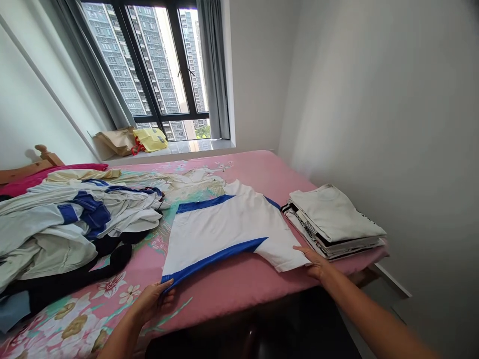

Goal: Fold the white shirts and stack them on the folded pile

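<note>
A white short-sleeved shirt (220,224) with blue side panels lies spread on the pink bed, its collar end toward the far right. My left hand (157,298) pinches the blue corner of its hem at the near left. At the near right, my right hand (312,262) grips the edge of the white sleeve. Between the two hands the blue side edge is slightly lifted and curved near the bed's front edge. The fingertips under the cloth are partly hidden.
Right of the shirt sits a stack of folded clothes (337,214). A loose heap of white, blue and black clothes (75,224) covers the left of the floral bedsheet (258,167). A paper bag (118,141) and a yellow bag (151,139) rest on the windowsill.
</note>
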Available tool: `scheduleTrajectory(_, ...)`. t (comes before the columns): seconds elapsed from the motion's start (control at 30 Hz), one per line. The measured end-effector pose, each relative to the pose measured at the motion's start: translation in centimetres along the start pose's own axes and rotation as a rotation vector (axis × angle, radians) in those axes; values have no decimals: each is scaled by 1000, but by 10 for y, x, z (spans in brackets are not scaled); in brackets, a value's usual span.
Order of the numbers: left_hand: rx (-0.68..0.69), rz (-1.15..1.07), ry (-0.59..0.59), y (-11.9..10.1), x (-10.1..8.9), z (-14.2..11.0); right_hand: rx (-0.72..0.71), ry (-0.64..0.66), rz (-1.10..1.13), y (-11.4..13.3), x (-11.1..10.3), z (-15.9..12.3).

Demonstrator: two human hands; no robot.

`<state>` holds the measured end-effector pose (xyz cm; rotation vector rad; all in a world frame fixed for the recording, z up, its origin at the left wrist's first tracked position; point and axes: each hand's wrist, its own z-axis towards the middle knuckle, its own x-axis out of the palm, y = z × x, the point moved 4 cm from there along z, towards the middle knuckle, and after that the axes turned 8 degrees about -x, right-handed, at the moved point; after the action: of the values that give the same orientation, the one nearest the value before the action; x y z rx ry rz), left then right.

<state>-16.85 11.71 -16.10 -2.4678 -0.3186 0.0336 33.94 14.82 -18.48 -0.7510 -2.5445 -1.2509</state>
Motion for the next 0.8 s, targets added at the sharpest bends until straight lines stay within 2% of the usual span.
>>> scheduleTrajectory(0.13,20,68,-54,19,-2,-5,31,-4,-27,-18,-13,-8)
scheduleTrajectory(0.27,38,75,-57,22,-2,-8,-58,21,-54,-14,-18,-7)
scheduleTrajectory(0.43,105,103,-92,24,-1,-14,-201,-45,-148,-14,-27,-12)
scheduleTrajectory(0.57,143,118,-76,32,-5,-8,-296,53,-191,-20,-26,-26)
scheduleTrajectory(0.7,240,87,-42,39,-9,6,-288,25,-205,-26,-33,-33)
scheduleTrajectory(0.8,270,56,-67,43,-9,12,-252,11,-225,-28,-40,-39)
